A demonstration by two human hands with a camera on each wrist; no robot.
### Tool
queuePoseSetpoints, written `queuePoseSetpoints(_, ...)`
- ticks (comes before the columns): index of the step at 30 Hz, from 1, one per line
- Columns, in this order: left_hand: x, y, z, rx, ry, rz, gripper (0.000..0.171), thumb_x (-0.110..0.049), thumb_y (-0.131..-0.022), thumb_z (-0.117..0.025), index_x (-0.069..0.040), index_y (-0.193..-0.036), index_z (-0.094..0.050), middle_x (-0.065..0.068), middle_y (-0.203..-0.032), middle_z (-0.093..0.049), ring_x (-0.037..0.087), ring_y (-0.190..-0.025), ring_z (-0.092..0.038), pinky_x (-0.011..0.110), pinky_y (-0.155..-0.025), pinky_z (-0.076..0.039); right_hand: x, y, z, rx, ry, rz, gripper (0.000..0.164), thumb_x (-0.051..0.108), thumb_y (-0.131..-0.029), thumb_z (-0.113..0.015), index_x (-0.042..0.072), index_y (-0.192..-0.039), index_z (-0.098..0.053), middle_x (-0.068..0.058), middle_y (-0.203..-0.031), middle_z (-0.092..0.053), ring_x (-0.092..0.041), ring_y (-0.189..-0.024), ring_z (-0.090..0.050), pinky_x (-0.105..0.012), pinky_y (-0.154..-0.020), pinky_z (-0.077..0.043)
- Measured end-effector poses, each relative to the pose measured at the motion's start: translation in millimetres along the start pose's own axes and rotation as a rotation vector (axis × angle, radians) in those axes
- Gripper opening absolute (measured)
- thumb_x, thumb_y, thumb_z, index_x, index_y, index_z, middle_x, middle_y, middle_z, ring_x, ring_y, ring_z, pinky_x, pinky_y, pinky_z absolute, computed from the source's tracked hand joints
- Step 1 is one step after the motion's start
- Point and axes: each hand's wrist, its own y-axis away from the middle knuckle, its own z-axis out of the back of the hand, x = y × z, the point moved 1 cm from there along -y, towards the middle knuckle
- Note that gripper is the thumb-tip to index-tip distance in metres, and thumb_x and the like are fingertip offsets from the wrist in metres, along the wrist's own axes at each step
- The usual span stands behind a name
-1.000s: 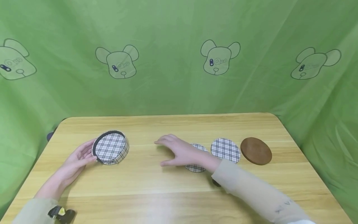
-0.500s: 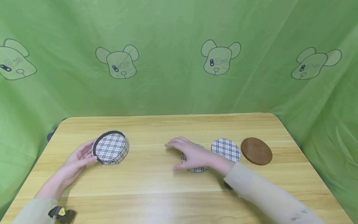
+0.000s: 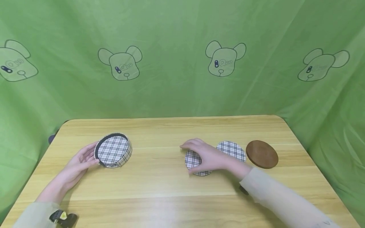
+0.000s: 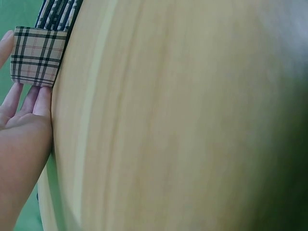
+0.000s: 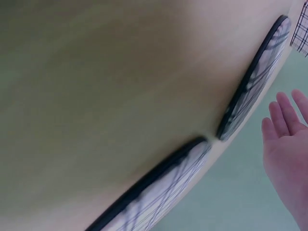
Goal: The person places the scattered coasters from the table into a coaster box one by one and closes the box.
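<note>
On the left of the table in the head view stands a round plaid coaster holder (image 3: 127, 155) with a dark inner rim. Plaid coasters lie in it; the left wrist view shows their edges stacked (image 4: 58, 14) at the opening. My left hand (image 3: 77, 164) grips the holder's side, thumb at the near rim. My right hand (image 3: 210, 157) spreads over a plaid coaster (image 3: 192, 159) lying flat, partly covering it. In the right wrist view that hand (image 5: 291, 161) is apart from the coasters, its fingers extended and holding nothing.
A second plaid coaster (image 3: 232, 149) lies right of the first, partly behind my right forearm. Beyond it is a brown round disc (image 3: 261, 154). The wooden table (image 3: 154, 186) ends at a green curtain (image 3: 171, 88) with printed bear heads.
My right hand has moved rightward from the middle of the table, uncovering the left part of the first plaid coaster. The left hand and holder have stayed put.
</note>
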Motion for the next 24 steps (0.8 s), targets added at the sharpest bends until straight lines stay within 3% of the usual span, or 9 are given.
queuePoseSetpoints(9,-0.4,-0.3,-0.1,-0.006,0.001,0.011,0.065,0.013,-0.099,-0.056,-0.019,-0.155,-0.044,-0.023,-0.143,-0.054,-0.010,-0.128,-0.056,0.004,-0.107,-0.046,-7.5,11.1,3.7,0.002,-0.004,-0.021,0.095,0.038,-0.076,-0.095,0.010,-0.155,-0.050,-0.010,-0.155,-0.053,-0.033,-0.146,-0.047,-0.057,-0.124,-0.045)
queuePoseSetpoints(24,0.0,0.0,-0.8,-0.007,-0.005,0.004,0.066,0.013,-0.100,-0.056,-0.013,-0.158,-0.040,-0.023,-0.143,-0.054,-0.011,-0.128,-0.055,0.003,-0.107,-0.045,-22.7,26.0,1.2,-0.017,-0.024,-0.028,0.099,0.042,-0.071,-0.097,0.008,-0.153,-0.052,-0.013,-0.155,-0.053,-0.037,-0.145,-0.047,-0.064,-0.119,-0.047)
